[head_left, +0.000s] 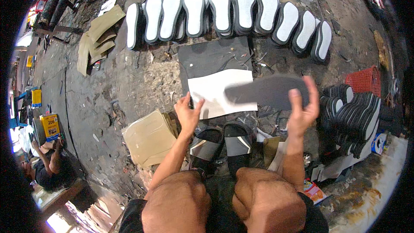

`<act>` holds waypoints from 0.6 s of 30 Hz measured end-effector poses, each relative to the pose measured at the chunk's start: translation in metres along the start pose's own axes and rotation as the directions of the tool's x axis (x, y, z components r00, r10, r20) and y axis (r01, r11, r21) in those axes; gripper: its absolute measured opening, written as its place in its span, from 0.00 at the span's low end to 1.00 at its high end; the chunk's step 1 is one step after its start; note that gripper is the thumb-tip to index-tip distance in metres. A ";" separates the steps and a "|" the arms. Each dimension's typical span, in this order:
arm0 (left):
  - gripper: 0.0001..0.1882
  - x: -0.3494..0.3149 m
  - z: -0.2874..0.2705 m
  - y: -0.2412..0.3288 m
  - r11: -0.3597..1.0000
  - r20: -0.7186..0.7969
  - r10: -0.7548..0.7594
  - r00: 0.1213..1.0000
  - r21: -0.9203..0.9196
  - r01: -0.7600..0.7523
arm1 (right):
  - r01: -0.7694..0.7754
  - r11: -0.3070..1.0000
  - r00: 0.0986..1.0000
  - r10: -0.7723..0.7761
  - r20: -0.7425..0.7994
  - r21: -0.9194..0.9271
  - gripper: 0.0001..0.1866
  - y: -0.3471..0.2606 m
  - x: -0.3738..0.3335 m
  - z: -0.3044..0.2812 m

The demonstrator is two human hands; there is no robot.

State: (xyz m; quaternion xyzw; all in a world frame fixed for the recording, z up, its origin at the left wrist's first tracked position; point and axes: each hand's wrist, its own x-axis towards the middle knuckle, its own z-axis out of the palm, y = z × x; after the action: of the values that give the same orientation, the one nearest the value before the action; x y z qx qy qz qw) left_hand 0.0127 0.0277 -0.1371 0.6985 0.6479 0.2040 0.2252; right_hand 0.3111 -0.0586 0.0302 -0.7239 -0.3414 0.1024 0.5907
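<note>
My right hand (pixel 302 114) grips the wide end of a dark grey shoe sole (pixel 265 92), thumb on its face and fingers at the outer edge. The sole is smeared by motion, and its narrow end overlaps a white sheet (pixel 215 92) from above. At the sheet's left edge is my left hand (pixel 188 114), fingers apart, the thumb over the sheet; whether it presses on it I cannot tell. Beneath the white sheet lies a dark grey sheet (pixel 211 56) on the floor.
Stacks of white-topped soles (pixel 194 13) stand in an arc at the far side. More piled soles (pixel 358 114) and a red basket (pixel 364 81) are right. Beige sheets (pixel 148 140) lie left of my sandalled feet (pixel 237 149). Another person (pixel 51 164) sits far left.
</note>
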 end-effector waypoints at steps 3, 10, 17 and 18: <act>0.28 -0.009 0.022 0.007 0.998 -0.030 0.018 0.999 -0.059 -0.020 | 0.066 0.997 0.949 -0.050 -0.312 0.041 0.24 -0.007 0.020 -0.018; 0.30 -0.031 0.015 0.064 0.837 0.230 0.547 0.805 -0.160 -0.523 | 0.037 0.999 0.874 -0.027 -0.486 0.010 0.24 0.017 0.013 -0.039; 0.24 -0.014 0.011 0.084 0.848 0.073 0.502 0.862 -0.241 -0.473 | -0.061 0.995 0.846 0.093 -0.526 0.076 0.23 0.037 0.013 -0.047; 0.20 -0.010 0.013 0.078 0.886 0.086 0.374 0.923 -0.327 -0.329 | -0.084 0.989 0.844 0.137 -0.519 0.124 0.23 0.038 0.014 -0.046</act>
State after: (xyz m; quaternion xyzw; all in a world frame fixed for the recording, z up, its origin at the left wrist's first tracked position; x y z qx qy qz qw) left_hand 0.0832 0.0129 -0.1027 0.7740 0.4524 0.2875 0.3371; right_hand 0.3612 -0.0888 0.0112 -0.7133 -0.1190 -0.0493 0.6889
